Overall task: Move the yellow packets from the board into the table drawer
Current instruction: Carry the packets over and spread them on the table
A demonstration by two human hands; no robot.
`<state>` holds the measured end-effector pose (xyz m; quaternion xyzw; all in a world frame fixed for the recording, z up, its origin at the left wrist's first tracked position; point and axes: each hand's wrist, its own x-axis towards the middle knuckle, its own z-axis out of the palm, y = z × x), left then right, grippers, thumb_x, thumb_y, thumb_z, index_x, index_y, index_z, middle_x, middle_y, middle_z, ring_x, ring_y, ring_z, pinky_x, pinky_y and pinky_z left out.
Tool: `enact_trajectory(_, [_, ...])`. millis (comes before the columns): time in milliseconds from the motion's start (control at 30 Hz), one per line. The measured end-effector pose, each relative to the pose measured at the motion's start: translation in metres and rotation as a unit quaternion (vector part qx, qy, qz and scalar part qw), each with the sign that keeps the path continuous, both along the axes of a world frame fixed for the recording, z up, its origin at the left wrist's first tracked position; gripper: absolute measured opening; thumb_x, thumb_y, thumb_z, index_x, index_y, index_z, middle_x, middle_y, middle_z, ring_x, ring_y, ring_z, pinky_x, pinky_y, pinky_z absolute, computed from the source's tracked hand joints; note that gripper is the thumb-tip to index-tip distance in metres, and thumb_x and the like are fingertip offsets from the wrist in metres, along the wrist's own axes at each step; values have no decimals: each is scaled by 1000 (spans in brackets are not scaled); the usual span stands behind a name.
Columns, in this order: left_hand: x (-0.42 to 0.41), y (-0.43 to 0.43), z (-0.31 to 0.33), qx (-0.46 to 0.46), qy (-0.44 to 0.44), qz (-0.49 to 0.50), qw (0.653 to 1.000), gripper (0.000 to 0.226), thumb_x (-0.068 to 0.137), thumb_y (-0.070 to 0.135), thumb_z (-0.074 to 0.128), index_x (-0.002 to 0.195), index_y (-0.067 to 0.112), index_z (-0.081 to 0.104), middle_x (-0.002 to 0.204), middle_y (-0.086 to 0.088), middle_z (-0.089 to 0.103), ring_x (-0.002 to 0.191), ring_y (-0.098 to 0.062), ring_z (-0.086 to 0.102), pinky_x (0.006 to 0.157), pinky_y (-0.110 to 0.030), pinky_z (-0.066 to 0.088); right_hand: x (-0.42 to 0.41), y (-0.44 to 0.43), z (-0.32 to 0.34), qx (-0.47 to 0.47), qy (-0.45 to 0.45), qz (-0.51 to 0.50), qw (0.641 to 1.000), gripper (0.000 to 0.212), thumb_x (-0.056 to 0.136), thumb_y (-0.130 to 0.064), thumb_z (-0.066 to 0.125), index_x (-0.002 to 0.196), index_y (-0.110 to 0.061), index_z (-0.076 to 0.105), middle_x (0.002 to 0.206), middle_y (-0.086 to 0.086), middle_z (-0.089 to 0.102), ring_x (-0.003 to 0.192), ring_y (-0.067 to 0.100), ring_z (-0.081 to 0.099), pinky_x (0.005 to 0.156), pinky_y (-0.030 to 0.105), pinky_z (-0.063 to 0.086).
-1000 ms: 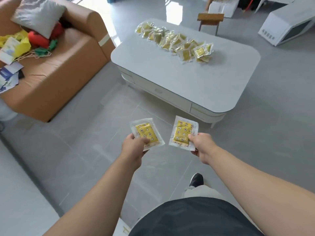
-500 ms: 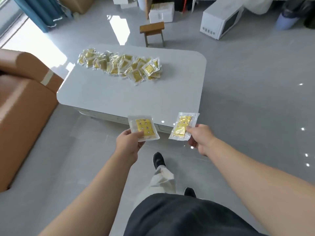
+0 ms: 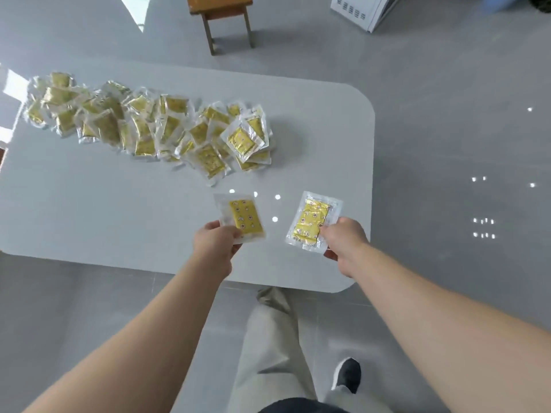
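Observation:
My left hand (image 3: 216,242) pinches the near corner of a yellow packet (image 3: 243,217) in clear wrap. A second yellow packet (image 3: 311,222) is held by its near edge in my right hand (image 3: 346,239). Both packets hover over the near right part of the grey table (image 3: 89,210). A long heap of several more yellow packets (image 3: 143,123) lies across the table's far left half. The table drawer is hidden below the tabletop from this angle.
A small wooden stool (image 3: 225,19) stands beyond the table's far edge. A white appliance (image 3: 363,8) sits on the floor at the far right. My legs and a dark shoe (image 3: 347,374) stand on grey floor tiles just before the table's near edge.
I have walked up to the table; it fills the view from above. Both hands, still holding their packets, are over the tabletop instead of the floor.

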<state>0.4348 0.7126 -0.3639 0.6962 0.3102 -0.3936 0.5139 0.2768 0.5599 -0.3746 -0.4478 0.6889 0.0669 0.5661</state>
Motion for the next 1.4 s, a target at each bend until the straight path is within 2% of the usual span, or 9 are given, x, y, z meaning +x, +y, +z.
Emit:
enact_trajectory(200, [116, -77, -81, -3, 8, -7, 1000, 36, 87, -14, 63, 109, 13, 57, 98, -8, 63, 86, -22, 67, 67, -28, 58, 129, -58, -75, -8, 18, 7, 1000, 25, 96, -11, 54, 118, -13, 64, 103, 4, 61, 87, 23, 56, 70, 32, 51])
enact_trajectory(500, [179, -131, -187, 80, -34, -15, 996, 26, 84, 2, 72, 92, 24, 60, 87, 4, 68, 90, -21, 70, 80, -33, 62, 219, -112, -177, -41, 57, -52, 996, 31, 97, -7, 46, 123, -12, 61, 102, 3, 55, 89, 26, 48, 79, 30, 40])
enact_trajectory(633, [174, -124, -206, 146, -146, -145, 968, 35, 80, 18, 77, 110, 21, 59, 95, 7, 65, 91, -17, 67, 72, -29, 56, 222, -114, -197, -69, 89, 3, 994, 19, 91, -15, 60, 110, -14, 60, 95, 4, 64, 89, 31, 66, 79, 33, 56])
enact_trajectory(700, [173, -117, -207, 183, -181, -208, 944, 52, 79, 28, 77, 126, 19, 57, 115, 3, 64, 105, -20, 65, 87, -38, 57, 221, -116, -200, -86, 101, 29, 991, 25, 92, -25, 65, 113, -12, 62, 110, 8, 69, 96, 32, 71, 85, 40, 60])
enact_trajectory(900, [146, -93, -154, 217, -225, -379, 871, 60, 90, 24, 68, 146, 15, 47, 145, -3, 50, 136, -23, 45, 113, -41, 39, 188, -120, -143, -131, 149, 157, 967, 32, 101, -29, 57, 120, -4, 64, 116, 10, 67, 112, 33, 64, 81, 31, 48])
enact_trajectory(1000, [113, -90, -101, 173, -200, -397, 879, 47, 90, 19, 66, 136, 18, 58, 133, 1, 61, 121, -19, 58, 101, -36, 49, 155, -114, -89, -118, 108, 201, 966, 31, 99, -28, 56, 116, -5, 69, 115, 13, 70, 107, 33, 65, 88, 33, 53])
enact_trajectory(1133, [55, -105, -29, 116, -179, -402, 890, 29, 89, 17, 65, 118, 22, 67, 113, 6, 69, 94, -13, 66, 66, -25, 51, 100, -107, -20, -96, 48, 234, 966, 26, 94, -26, 54, 77, -10, 65, 79, 9, 64, 74, 28, 57, 68, 30, 45])
enact_trajectory(1267, [-12, -138, 24, 72, -163, -396, 901, 17, 89, 14, 63, 102, 24, 68, 100, 6, 70, 80, -13, 64, 59, -22, 46, 37, -124, 20, -64, -8, 236, 970, 46, 90, -36, 55, 98, 8, 65, 77, 8, 58, 72, 21, 53, 66, 35, 45])
enact_trajectory(1400, [-83, -186, 54, 45, -158, -389, 907, 16, 89, 12, 62, 98, 24, 68, 93, 5, 71, 74, -11, 62, 56, -21, 43, -27, -170, 43, -68, -52, 269, 959, 58, 88, -40, 53, 112, 12, 58, 99, 33, 60, 76, 18, 47, 69, 41, 47])
